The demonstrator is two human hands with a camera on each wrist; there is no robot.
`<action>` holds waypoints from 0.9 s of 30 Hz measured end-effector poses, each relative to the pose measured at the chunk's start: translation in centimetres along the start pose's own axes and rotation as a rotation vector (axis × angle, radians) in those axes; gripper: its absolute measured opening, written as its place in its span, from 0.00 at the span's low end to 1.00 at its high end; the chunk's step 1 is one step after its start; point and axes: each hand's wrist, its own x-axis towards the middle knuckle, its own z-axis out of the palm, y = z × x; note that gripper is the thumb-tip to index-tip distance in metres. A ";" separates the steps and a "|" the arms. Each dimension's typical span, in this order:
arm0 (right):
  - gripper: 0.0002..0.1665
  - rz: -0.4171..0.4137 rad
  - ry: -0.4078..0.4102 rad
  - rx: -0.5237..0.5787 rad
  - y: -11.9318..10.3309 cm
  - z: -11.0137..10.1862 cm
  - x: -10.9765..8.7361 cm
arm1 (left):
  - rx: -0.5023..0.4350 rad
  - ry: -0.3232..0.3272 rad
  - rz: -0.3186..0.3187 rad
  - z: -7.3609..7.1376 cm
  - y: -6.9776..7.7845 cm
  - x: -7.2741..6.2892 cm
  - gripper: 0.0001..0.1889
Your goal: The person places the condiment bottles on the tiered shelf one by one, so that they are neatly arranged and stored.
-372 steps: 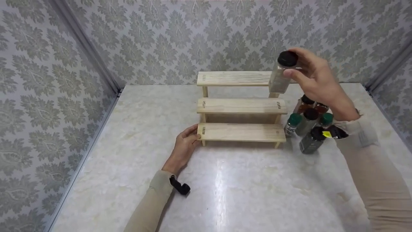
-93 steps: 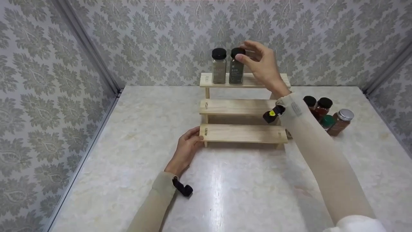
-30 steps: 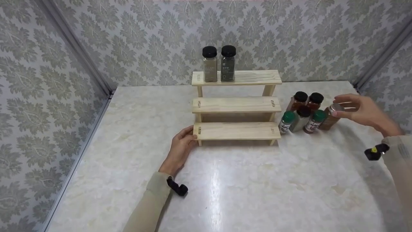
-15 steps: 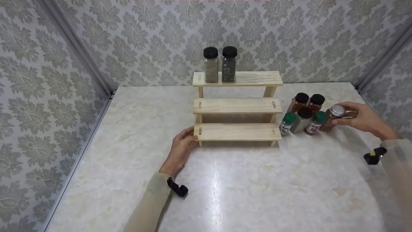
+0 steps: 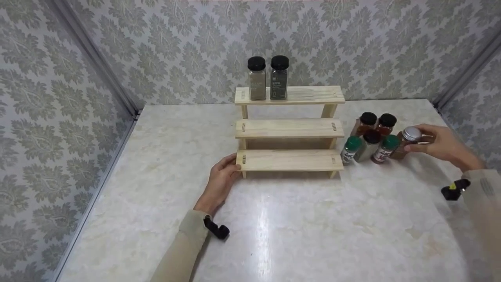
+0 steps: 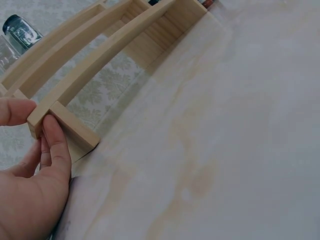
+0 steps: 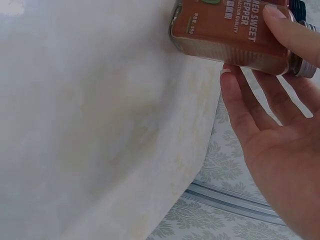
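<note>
My left hand (image 5: 218, 182) pinches the left end of the lowest shelf of a three-tier wooden rack (image 5: 289, 159); the left wrist view has the thumb on top and fingers beneath. At the right, my right hand (image 5: 440, 144) holds a spice jar (image 5: 411, 134) with a silver lid, thumb on one side and fingers on the other. Its label, legible in the right wrist view, reads "RED SWEET PEPPER" on the reddish-brown jar (image 7: 215, 30). On the top shelf, toward the left, stand a black-capped beige jar (image 5: 257, 80) and a black-capped dark green jar (image 5: 279, 80).
Between rack and right hand cluster two green-capped shakers (image 5: 348, 150) and several dark-capped jars (image 5: 367, 123), close together. The rack stands on a marbled table (image 5: 188, 133) near the patterned back wall (image 5: 195, 47). Metal-edged side panels flank the table.
Earlier my right hand carried a black-capped jar, then placed the dark green one on the top shelf. It has since moved right, its fingers dropping from the silver lid to the jar's side.
</note>
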 end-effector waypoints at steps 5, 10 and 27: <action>0.41 -0.003 0.019 -0.007 0.1 -0.2 -0.1 | -0.017 0.002 -0.003 0.4 -0.3 0.1 0.30; 0.38 -0.016 0.048 0.023 -0.5 -0.5 -0.2 | -0.027 0.023 -0.006 0.3 -0.2 0.0 0.29; 0.27 -0.218 0.303 0.067 -6.8 -2.6 -0.9 | 0.021 -0.009 0.014 -0.2 -0.1 -0.2 0.30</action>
